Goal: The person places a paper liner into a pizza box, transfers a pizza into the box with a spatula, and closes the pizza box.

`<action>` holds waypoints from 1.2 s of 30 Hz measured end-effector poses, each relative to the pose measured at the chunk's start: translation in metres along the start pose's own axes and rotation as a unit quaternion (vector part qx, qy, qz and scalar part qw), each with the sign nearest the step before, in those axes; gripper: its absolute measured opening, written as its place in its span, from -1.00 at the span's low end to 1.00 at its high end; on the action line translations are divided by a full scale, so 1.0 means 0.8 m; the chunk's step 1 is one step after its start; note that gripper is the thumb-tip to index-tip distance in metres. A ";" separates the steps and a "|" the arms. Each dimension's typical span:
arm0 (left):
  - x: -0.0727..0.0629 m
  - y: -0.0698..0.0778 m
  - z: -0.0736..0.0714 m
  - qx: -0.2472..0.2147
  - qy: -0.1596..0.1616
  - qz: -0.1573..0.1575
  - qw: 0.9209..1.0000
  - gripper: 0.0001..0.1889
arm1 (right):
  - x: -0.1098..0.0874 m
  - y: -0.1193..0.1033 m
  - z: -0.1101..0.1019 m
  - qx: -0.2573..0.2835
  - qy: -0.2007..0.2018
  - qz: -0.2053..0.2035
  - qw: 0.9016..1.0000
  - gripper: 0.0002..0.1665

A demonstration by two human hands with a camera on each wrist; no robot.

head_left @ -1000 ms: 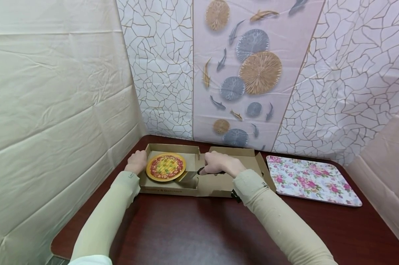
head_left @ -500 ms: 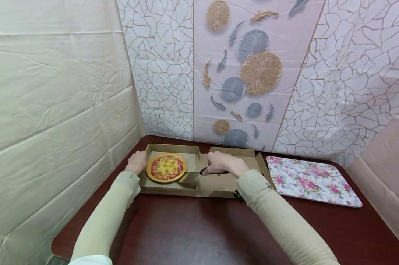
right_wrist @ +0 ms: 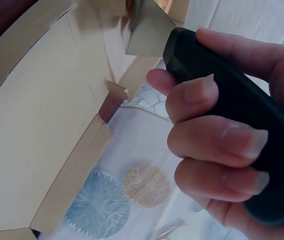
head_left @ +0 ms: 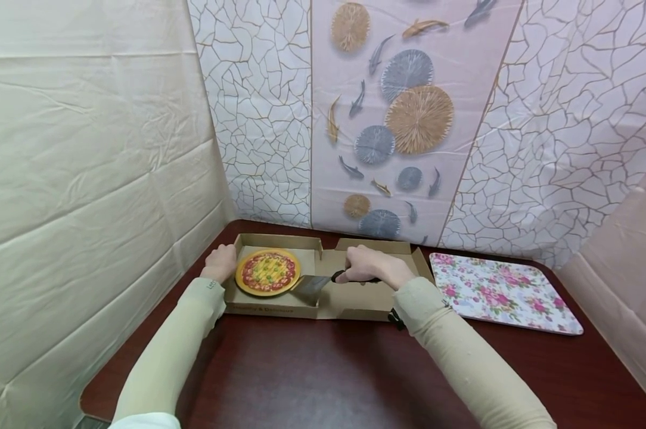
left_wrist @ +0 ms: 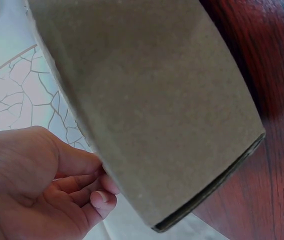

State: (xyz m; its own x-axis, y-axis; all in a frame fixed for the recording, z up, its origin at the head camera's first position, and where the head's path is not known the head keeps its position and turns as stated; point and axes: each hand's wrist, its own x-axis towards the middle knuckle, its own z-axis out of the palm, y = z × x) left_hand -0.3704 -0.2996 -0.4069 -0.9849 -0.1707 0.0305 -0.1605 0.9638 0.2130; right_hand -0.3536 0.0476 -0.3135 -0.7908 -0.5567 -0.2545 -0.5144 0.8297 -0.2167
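An open cardboard pizza box [head_left: 280,311] lies on the table, with a round pizza [head_left: 269,272] on a yellow base in its left half. My left hand [head_left: 220,262] pinches the box's left wall between thumb and fingers; the left wrist view shows the wall [left_wrist: 157,105] from outside. Over the right half of the box, my right hand [head_left: 368,264] grips a pizza server by its black handle [right_wrist: 232,95], fingers curled round it. The server's flat metal blade [head_left: 312,284] points left, its tip right at the pizza's right edge.
A flower-patterned tray [head_left: 505,292] lies on the table's right side. The opened lid [head_left: 350,298] spreads to the right of the box base. Behind the dark red table [head_left: 301,369] hangs a patterned cloth [head_left: 258,119].
My right hand has drawn the pizza server a little to the right, so its blade shows more beside the pizza. My left hand stays at the box wall.
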 end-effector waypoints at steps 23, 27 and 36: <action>0.001 -0.003 0.002 0.000 0.011 0.008 1.000 -0.71 | -0.010 0.047 0.025 0.055 0.054 -0.034 0.996 -0.51; 0.000 -0.003 0.001 0.003 0.010 0.009 1.000 -0.71 | -0.010 0.057 0.031 0.065 0.071 -0.039 0.995 -0.51; 0.002 -0.004 0.003 0.006 0.009 0.007 1.000 -0.69 | -0.012 0.075 0.039 0.061 0.118 -0.043 0.990 -0.56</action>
State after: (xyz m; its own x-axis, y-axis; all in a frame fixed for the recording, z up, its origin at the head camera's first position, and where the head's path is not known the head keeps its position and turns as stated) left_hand -0.3714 -0.3022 -0.4095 -0.9856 -0.1611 0.0513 -0.1478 0.9683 0.2015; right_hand -0.3667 0.1013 -0.3531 -0.8088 -0.5880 -0.0054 -0.5507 0.7606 -0.3439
